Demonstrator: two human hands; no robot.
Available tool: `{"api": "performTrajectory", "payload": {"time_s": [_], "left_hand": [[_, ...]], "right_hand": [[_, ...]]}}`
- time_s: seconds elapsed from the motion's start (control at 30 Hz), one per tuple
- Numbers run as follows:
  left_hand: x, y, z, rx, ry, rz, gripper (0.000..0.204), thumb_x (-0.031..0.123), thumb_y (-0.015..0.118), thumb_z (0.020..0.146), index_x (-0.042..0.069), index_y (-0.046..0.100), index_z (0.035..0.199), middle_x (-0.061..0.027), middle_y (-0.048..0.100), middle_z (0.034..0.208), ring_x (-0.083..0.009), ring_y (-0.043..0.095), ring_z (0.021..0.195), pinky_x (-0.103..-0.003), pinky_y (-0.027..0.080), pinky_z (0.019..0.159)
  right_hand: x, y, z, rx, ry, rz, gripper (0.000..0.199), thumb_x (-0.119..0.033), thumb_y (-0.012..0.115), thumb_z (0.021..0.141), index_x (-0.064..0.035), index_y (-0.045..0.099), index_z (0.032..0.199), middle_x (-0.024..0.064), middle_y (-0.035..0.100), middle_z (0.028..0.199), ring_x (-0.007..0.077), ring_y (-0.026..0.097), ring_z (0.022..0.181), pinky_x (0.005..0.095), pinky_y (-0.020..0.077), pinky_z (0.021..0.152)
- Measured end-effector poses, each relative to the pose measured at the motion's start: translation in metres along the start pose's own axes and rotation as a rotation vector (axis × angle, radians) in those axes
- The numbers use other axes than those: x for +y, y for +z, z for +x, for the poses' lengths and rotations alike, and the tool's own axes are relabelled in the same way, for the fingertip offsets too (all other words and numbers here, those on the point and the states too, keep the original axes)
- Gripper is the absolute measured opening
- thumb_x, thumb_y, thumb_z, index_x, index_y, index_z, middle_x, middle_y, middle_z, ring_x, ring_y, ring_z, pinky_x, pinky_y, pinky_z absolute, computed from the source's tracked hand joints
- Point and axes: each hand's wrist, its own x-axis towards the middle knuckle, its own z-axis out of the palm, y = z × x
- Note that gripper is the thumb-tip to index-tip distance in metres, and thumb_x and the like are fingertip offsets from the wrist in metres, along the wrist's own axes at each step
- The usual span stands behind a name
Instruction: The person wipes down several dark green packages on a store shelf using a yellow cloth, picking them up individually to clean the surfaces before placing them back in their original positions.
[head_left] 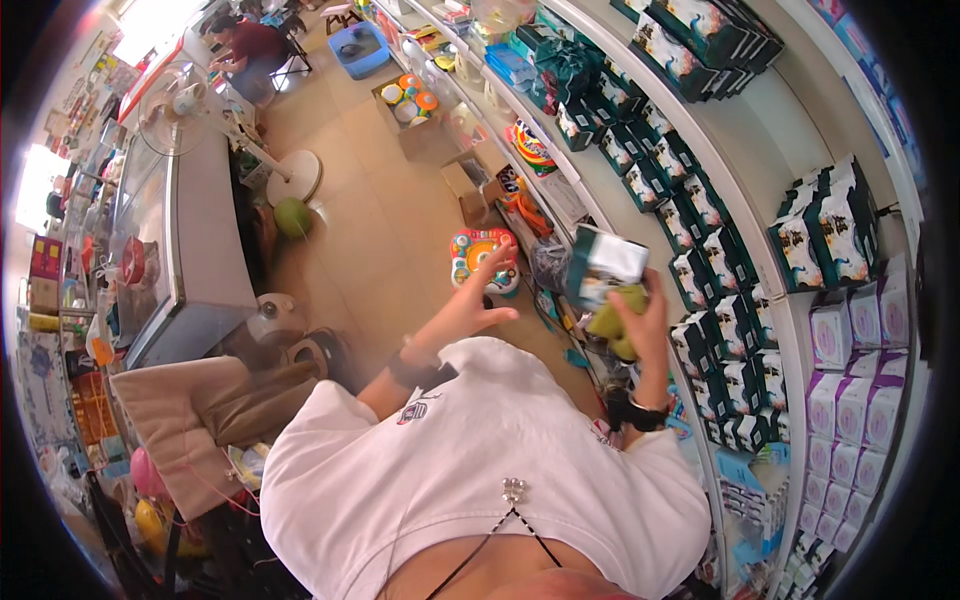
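My right hand [645, 322] is raised beside the shelves, its fingers curled round a crumpled yellow-green cloth [622, 312]. Against that cloth sits a small dark green and white box [607, 262], tilted and held in the same hand. My left hand [468, 312] is in the air in front of my shirt, thumb and fingers apart, with nothing in it. Rows of similar dark green and white boxes [735, 322] fill the shelf to the right of my right hand.
More such boxes [830, 225] and purple and white packs [850, 410] stand on the right shelves. A colourful toy table [483, 255] and cardboard carton [468, 190] are on the floor ahead. A white fan [295, 178] and glass counter [190, 220] stand left; a person [250, 50] sits far back.
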Motion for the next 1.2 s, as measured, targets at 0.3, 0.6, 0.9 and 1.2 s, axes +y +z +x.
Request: {"api": "performTrajectory", "payload": {"time_s": [0.3,0.6,0.9,1.2], "left_hand": [[0.023,-0.042,0.043,0.445,-0.159,-0.553,0.027,0.014,0.058,0.075,0.0,0.048,0.096,-0.006,0.055,0.087,-0.011,0.054,0.071,-0.025,0.045,0.065],[0.031,-0.09,0.082,0.216,-0.392,-0.821,0.034,0.032,0.047,0.084,0.002,0.044,0.101,-0.0066,0.057,0.083,-0.0126,0.059,0.068,-0.028,0.05,0.058],[0.044,-0.138,0.095,0.184,-0.276,-0.827,0.038,0.031,0.045,0.085,0.002,0.041,0.109,-0.008,0.054,0.097,-0.0133,0.055,0.083,-0.026,0.047,0.07],[0.033,-0.177,0.105,0.265,-0.336,-0.642,0.033,0.027,0.044,0.086,0.003,0.041,0.108,-0.0074,0.053,0.097,-0.0154,0.056,0.082,-0.026,0.048,0.067]], "right_hand": [[-0.073,0.075,0.065,-0.434,-0.027,0.444,0.048,-0.022,0.061,0.074,0.0032,0.044,0.111,0.0106,0.053,0.105,0.0157,0.048,0.096,0.0262,0.037,0.083],[-0.148,0.118,0.129,-0.245,-0.913,-0.008,0.051,-0.053,0.047,0.074,-0.0138,0.056,0.106,0.0127,0.034,0.127,0.0351,0.023,0.119,0.0442,0.0152,0.097],[-0.173,0.159,0.14,-0.299,-0.864,-0.039,0.035,-0.036,0.062,0.064,-0.0238,0.061,0.097,0.0079,0.034,0.129,0.0361,0.016,0.123,0.0549,0.0097,0.095],[-0.165,0.195,0.126,-0.326,-0.883,-0.024,0.037,-0.039,0.061,0.067,-0.0183,0.061,0.097,0.0088,0.039,0.123,0.0335,0.021,0.12,0.0495,0.0144,0.094]]}}
